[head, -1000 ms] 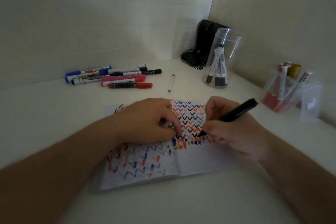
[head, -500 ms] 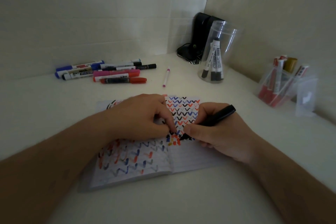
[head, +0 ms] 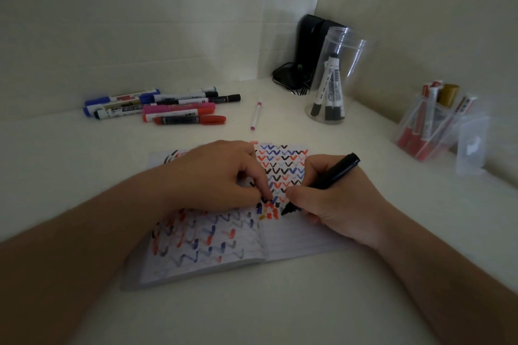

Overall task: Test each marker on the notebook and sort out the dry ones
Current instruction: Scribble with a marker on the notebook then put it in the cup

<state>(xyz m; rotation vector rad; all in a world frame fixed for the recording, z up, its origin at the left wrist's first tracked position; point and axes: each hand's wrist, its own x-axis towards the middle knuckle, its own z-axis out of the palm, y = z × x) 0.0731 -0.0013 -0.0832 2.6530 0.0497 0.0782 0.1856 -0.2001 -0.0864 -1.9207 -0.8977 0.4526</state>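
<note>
The right hand (head: 340,204) holds the black marker (head: 322,182) and tests it on the notebook (head: 294,235) (left hand (head: 215,176), fingers bent, presses the page). Next, sort it.

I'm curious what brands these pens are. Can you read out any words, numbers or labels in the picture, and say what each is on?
No text can be read.
Markers lying by the wall: printed labels, too blurred to read.
Markers in the clear jar: print and barcode-like stripes, too small to read.
Red markers in the clear holder: labels blurred.
Black marker held by the right hand: no print visible.
Notebook: only coloured test squiggles, no words.
</note>
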